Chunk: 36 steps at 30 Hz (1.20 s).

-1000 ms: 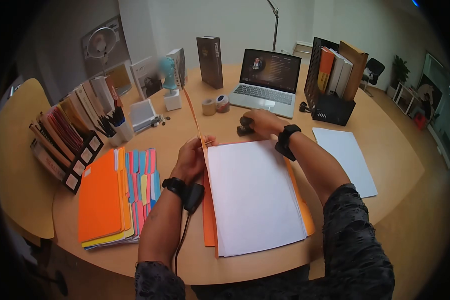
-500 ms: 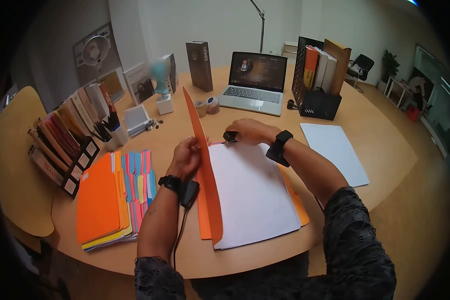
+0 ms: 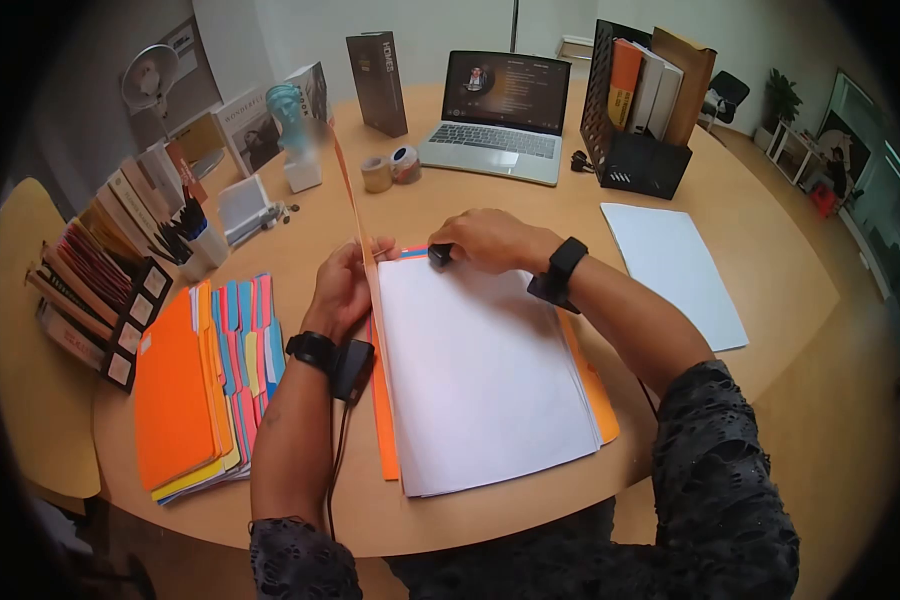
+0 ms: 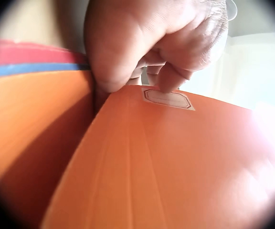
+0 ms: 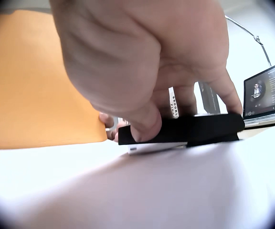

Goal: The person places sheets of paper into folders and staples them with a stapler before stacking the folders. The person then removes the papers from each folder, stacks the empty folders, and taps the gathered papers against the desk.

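Note:
A stack of white paper (image 3: 490, 370) lies in an orange folder (image 4: 128, 152) whose cover stands upright along the stack's left side. My left hand (image 3: 342, 285) holds that cover near its top edge; in the left wrist view a fingertip lies by the small paper label (image 4: 168, 99). In my right hand (image 3: 495, 240) is a black stapler (image 5: 190, 129), gripped from above at the far edge of the stack, near its left corner. The stapler's front sits right at the paper, with the thumb along its side. Blue and pink folder edges show beneath.
Left of the papers lies a pile of coloured folders (image 3: 180, 390). Behind are tape rolls (image 3: 376, 174), a laptop (image 3: 495, 150) and a pen holder (image 3: 205, 250). A black file rack (image 3: 646, 165) and more white sheets (image 3: 675, 275) are on the right.
The right hand has brought the stapler from the desk beyond the stack to its far edge. The left hand keeps the cover upright; the cover's tilt has shifted slightly.

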Motion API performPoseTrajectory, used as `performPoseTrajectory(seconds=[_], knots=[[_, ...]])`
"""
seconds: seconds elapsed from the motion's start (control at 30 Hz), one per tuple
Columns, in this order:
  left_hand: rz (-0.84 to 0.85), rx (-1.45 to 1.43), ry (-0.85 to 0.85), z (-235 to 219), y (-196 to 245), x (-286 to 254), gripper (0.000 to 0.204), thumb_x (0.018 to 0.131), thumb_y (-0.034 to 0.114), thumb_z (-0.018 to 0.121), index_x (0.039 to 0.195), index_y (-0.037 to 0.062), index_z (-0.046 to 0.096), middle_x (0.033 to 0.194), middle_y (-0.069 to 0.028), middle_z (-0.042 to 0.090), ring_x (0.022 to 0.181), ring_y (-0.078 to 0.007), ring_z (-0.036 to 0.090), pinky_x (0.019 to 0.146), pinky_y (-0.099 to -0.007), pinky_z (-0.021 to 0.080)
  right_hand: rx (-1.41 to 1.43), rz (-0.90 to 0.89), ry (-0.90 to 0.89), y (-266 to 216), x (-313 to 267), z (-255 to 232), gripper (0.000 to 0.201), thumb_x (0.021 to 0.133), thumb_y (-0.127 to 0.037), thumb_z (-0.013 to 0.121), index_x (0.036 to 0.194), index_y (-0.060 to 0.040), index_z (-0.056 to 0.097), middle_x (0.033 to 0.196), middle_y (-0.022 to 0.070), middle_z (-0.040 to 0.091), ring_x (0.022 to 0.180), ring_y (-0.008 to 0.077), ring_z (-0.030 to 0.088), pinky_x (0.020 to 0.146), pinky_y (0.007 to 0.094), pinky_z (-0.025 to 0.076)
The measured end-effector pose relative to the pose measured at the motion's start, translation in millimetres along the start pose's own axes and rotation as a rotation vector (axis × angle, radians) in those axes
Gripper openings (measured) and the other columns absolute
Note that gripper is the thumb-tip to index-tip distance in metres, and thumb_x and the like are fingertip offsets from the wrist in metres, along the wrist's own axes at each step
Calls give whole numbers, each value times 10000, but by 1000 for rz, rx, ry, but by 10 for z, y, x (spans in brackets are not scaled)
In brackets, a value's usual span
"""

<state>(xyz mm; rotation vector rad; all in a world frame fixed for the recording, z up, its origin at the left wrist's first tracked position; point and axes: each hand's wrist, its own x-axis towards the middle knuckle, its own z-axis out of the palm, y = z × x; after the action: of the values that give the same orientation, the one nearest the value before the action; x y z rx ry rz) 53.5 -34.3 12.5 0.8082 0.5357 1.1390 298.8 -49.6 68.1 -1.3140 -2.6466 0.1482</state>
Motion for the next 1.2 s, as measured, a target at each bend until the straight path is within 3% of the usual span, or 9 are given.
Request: performPoseTrajectory(seconds=[0.2, 0.33, 0.53, 0.67, 0.8, 0.9, 1.0, 1.07, 1.2], knots=[[0, -10, -23, 9, 31, -29, 244, 897, 91, 514, 1046, -98, 556, 1025, -193, 610, 997, -284, 616, 937, -396, 507, -73, 3, 84, -10, -37, 140, 281, 839, -78, 612, 1114, -103, 665, 1056, 95, 670, 1003, 312, 623, 822, 423, 498], [-89, -47, -149, -334, -62, 229, 113, 887, 82, 507, 964, 25, 568, 943, -66, 604, 911, -181, 588, 904, -359, 481, -61, -24, 120, 138, 15, -64, 132, 877, -130, 566, 978, -127, 652, 952, 78, 658, 987, 290, 630, 744, 518, 470], [-39, -78, -178, -201, -5, 129, 72, 887, 34, 532, 957, 39, 549, 900, -33, 595, 868, -142, 591, 841, -308, 511, -166, 359, 171, 600, 194, -111, 133, 846, -109, 580, 951, -120, 661, 1025, 102, 669, 1003, 334, 629, 762, 504, 499], [-70, 2, -167, -143, 42, 73, 172, 884, -1, 556, 1048, 24, 511, 936, -70, 594, 822, -156, 622, 774, -264, 537, -10, 447, 217, 601, 72, -214, 286, 850, -116, 591, 1125, -60, 649, 1133, 182, 656, 1100, 380, 597, 910, 481, 496], [-120, 128, -147, -108, 36, 31, 227, 889, -6, 551, 1110, -5, 500, 1017, -118, 607, 902, -208, 644, 835, -317, 554, 173, 449, 603, 1081, -113, -10, 453, 862, -98, 569, 1289, 50, 534, 1223, 283, 592, 1151, 431, 555, 970, 446, 453], [-118, 172, -146, -29, 91, 4, 297, 889, -21, 533, 1182, -32, 478, 1076, -161, 603, 971, -253, 645, 887, -365, 557, 369, 489, 702, 1069, -429, -100, 331, 886, -129, 569, 1159, 55, 594, 1075, 220, 658, 985, 339, 648, 861, 415, 514], [-109, 174, -142, -8, 103, 15, 382, 890, -35, 507, 1265, -52, 436, 1134, -197, 584, 1019, -289, 637, 918, -395, 554, 1131, 545, 569, 572, -917, -188, 241, 952, -265, 567, 855, -44, 559, 742, -19, 490, 654, 64, 508, 608, 251, 493], [-64, 156, -119, 49, 115, 22, 383, 893, -45, 489, 1271, -53, 430, 1151, -204, 578, 1039, -288, 634, 916, -396, 554, 1348, 583, 435, 310, -1145, -159, 247, 961, -270, 560, 873, -39, 575, 739, -16, 503, 626, 78, 511, 548, 248, 450], [-28, 162, -92, 178, 159, -4, 409, 892, -49, 479, 1295, -51, 413, 1178, -217, 565, 1054, -292, 630, 915, -403, 553, 1281, 608, 279, -78, -1357, -122, 202, 926, -227, 587, 857, -37, 587, 695, -22, 491, 587, 72, 491, 483, 249, 394]])
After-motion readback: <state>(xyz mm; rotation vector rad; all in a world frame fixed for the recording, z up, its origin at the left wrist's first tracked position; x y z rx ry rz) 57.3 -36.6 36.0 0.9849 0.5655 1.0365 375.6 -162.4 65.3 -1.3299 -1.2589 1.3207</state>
